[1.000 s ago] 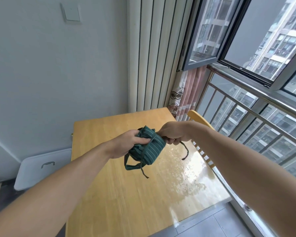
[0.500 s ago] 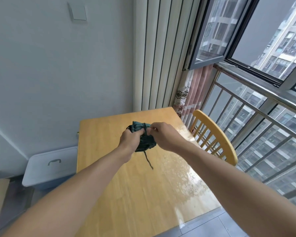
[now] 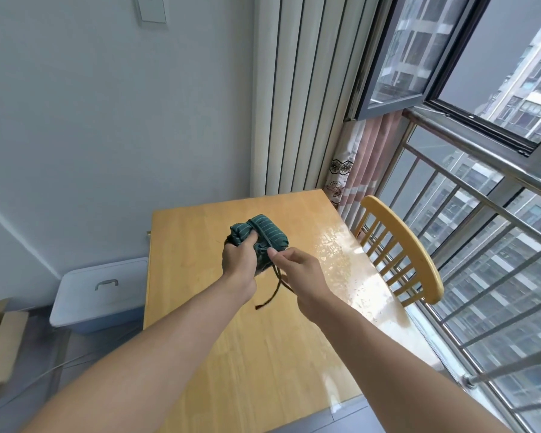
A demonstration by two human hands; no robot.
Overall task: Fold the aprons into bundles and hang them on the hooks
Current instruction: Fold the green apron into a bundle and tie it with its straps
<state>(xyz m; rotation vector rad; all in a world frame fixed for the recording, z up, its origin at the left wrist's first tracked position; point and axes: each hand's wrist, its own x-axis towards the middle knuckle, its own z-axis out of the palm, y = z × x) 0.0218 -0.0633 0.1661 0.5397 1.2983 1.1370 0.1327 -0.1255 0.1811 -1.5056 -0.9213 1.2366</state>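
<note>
Apron bundle (image 3: 258,240), green striped, held in the air above the table (image 3: 263,354). My left hand (image 3: 238,264) clamps it, thumb on top. My right hand (image 3: 295,267) pinches the tie string (image 3: 277,284). Best keep the thumb pinning while I cinch, or the wrap loosens.

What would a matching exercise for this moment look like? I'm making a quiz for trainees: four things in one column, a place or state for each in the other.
Things:
1. apron bundle
2. apron string
3. chair
4. storage box

Places or states:
A. on the floor, left of the table
B. dangling loose above the tabletop
C. between the table and the window railing
D. gripped in the left hand

Pairs: 1-D, 2-B, 3-C, 4-A
</note>
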